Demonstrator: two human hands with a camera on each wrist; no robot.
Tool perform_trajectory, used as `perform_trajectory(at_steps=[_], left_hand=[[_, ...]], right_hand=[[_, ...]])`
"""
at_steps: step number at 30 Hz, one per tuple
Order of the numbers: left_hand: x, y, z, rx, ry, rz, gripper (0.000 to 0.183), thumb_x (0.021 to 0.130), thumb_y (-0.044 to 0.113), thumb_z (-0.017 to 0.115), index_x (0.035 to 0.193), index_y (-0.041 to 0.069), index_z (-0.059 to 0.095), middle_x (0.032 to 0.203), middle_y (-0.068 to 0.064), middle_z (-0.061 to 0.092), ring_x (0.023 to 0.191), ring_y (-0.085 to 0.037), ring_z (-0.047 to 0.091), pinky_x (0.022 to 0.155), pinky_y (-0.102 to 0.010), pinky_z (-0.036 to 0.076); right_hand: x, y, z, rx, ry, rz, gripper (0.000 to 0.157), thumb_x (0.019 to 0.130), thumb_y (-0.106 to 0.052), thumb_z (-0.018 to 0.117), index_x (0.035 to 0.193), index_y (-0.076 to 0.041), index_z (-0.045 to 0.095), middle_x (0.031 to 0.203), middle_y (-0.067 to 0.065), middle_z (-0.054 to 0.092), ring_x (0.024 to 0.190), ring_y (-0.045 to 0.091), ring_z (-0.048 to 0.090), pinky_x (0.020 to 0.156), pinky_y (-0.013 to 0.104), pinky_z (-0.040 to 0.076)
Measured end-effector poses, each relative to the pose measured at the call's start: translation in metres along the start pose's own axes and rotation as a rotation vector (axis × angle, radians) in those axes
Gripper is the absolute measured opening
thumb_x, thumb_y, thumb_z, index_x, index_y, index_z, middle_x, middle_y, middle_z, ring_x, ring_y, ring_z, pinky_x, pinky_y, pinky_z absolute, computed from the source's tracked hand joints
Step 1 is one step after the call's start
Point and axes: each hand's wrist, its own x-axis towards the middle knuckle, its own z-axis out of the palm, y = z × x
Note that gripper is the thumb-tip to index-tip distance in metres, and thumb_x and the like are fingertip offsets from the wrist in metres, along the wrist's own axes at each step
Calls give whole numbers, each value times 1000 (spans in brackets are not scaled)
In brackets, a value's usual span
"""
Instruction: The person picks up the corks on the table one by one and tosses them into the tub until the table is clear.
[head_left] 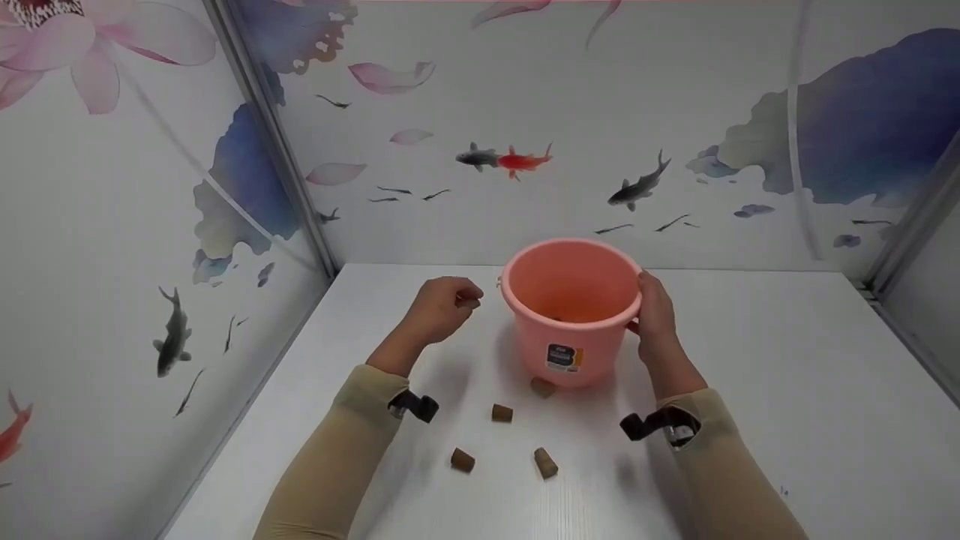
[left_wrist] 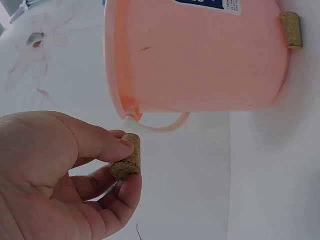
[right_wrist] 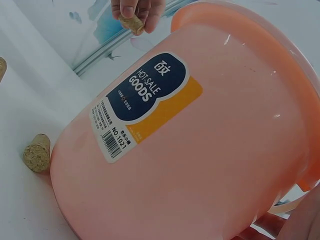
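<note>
Between thumb and fingers my left hand (head_left: 448, 309) pinches a cork (left_wrist: 128, 157), just left of the bucket's rim and outside it. The pink bucket (head_left: 570, 341) stands upright with a dark label facing me. At its right side my right hand (head_left: 658, 319) grips the rim, thumb up by the edge and fingers partly hidden behind it. Against the bucket's base rests another cork (right_wrist: 37, 152). Small dark bits show low inside the bucket; most of its bottom is hidden by the front wall.
Nearer me on the white table (head_left: 787, 390) lie three corks, one in the middle (head_left: 502, 413), one at left (head_left: 463, 460) and one at right (head_left: 546, 463). A painted wall panel (head_left: 570, 90) closes off the back, and another wall (head_left: 97, 225) runs along the left.
</note>
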Motion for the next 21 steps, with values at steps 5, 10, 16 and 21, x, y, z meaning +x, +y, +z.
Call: perform_trajectory(at_steps=[5, 10, 16, 21], left_hand=[[4, 6, -3, -22, 43, -14, 22, 104, 11, 66, 123, 10, 77, 118, -8, 76, 109, -25, 70, 98, -43, 61], [9, 17, -8, -46, 62, -22, 23, 104, 12, 66, 124, 11, 77, 120, -8, 76, 113, -26, 70, 99, -43, 60], [14, 31, -14, -83, 71, -7, 24, 104, 13, 67, 127, 11, 76, 123, -8, 75, 116, -26, 70, 99, -42, 60], [19, 41, -17, -87, 60, 1, 23, 104, 13, 66, 125, 11, 76, 121, -7, 75, 112, -24, 69, 98, -42, 60]], right_hand=[[0, 1, -2, 20, -7, -10, 60, 113, -52, 28, 158, -16, 44, 126, 3, 62, 112, 20, 61, 84, 26, 57], [1, -1, -3, 21, 4, 5, 60, 113, -53, 28, 157, -16, 45, 128, 2, 61, 112, 19, 61, 90, 30, 56], [2, -2, -1, -2, 17, 8, 60, 112, -52, 26, 155, -16, 46, 136, 10, 57, 115, 23, 61, 89, 29, 57], [1, -1, 2, 7, 7, 8, 60, 113, -51, 26, 158, -16, 44, 142, 12, 56, 121, 27, 59, 87, 28, 57]])
